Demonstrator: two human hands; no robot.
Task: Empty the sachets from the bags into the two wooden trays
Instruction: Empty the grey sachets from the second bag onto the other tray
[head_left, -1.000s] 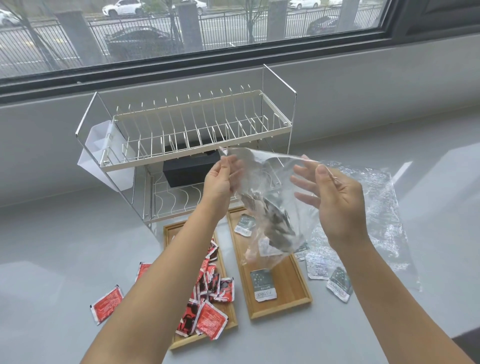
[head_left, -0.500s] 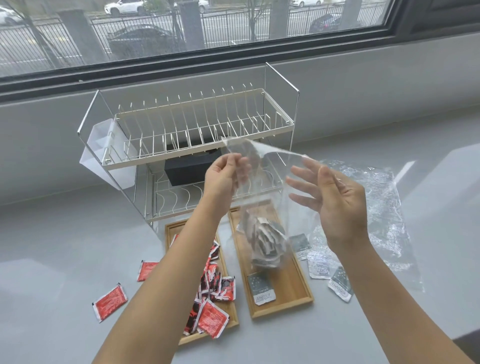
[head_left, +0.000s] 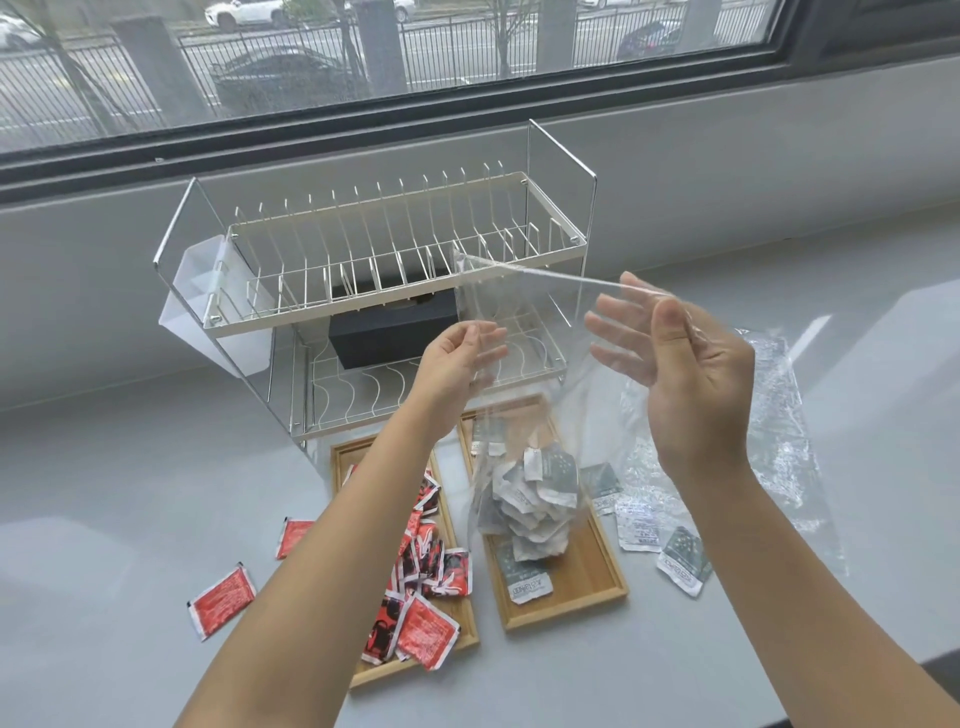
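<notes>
I hold a clear plastic bag (head_left: 524, 332) upright above the right wooden tray (head_left: 582, 587). My left hand (head_left: 457, 364) pinches the bag's left side. My right hand (head_left: 680, 358) grips its right top edge, fingers spread behind the film. A clump of grey-green sachets (head_left: 535, 499) sits at the bag's bottom, just over the tray. One grey-green sachet (head_left: 524, 577) lies flat in that tray. The left wooden tray (head_left: 457, 644) holds a pile of red sachets (head_left: 426, 587), partly hidden by my left forearm.
A two-tier wire dish rack (head_left: 395, 270) with a black box (head_left: 395, 332) stands behind the trays. An empty clear bag (head_left: 779, 431) lies flat at the right. Two red sachets (head_left: 221, 600) lie on the grey counter at the left, several grey-green ones (head_left: 675, 561) right of the trays.
The bag's mouth has been pulled wider and higher between my hands. The sachet clump has dropped lower, down onto the right tray.
</notes>
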